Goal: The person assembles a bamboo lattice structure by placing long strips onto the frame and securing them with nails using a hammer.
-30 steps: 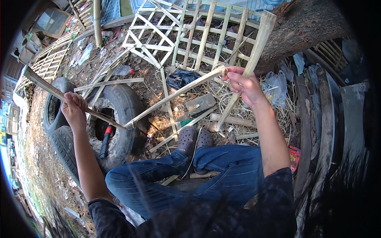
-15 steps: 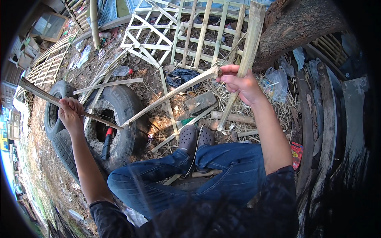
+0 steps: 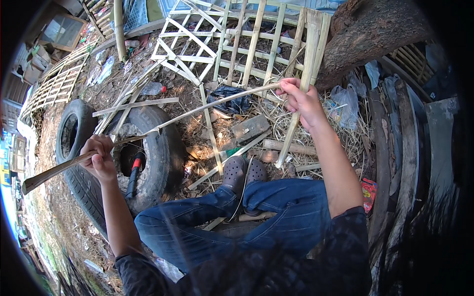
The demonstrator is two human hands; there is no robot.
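1. Currently, the left hand (image 3: pixel 102 157) is closed around a tapering brown bamboo stick (image 3: pixel 58 170), whose thick, dark end sticks out to the lower left.
2. The stick's narrow end points right, over a big black rubber tyre (image 3: pixel 168 150), and there meets a long, thin, pale bamboo strip (image 3: pixel 217 103); whether the two are one split piece, I cannot tell.
3. The strip slants up to the right hand (image 3: pixel 307 106), whose fingertips pinch its far end.
4. That same hand also holds a broad, pale, flat bamboo slat (image 3: pixel 310 52) nearly upright, its wide end at the top and its lower tip above the littered ground. A narrower piece shows beside its top.
5. Inside the tyre's opening lies a tool with a red-and-black handle (image 3: pixel 132 178).
6. Beyond the hands, a pale bamboo lattice panel (image 3: pixel 254 44) lies near a thick brown tree trunk (image 3: pixel 380 39).
7. Under the strip sits a crumpled black plastic bag (image 3: pixel 238 104); a grey-brown rectangular block (image 3: pixel 251 127) lies nearer the person's grey, holed rubber clogs (image 3: pixel 233 172).
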